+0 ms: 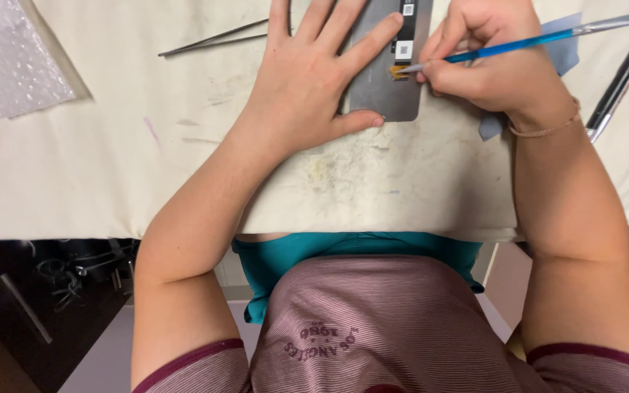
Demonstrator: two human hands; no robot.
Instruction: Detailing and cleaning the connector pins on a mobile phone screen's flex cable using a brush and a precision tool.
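A flat grey rectangular plate (384, 91) with small labels near its top lies on a cream work mat (111, 160). My left hand (307, 80) rests flat with fingers spread, pressing on the plate's left side. My right hand (489, 62) grips a thin blue-handled brush (518, 44) like a pen. The brush's tip (396, 71) touches the plate's middle, beside my left index finger.
Metal tweezers (216, 38) lie at the back left of the mat. A sheet of bubble wrap (12, 58) sits at the far left. A second brush with a silver ferrule (620, 80) lies at the right. A blue-grey cloth (558, 54) shows under my right hand.
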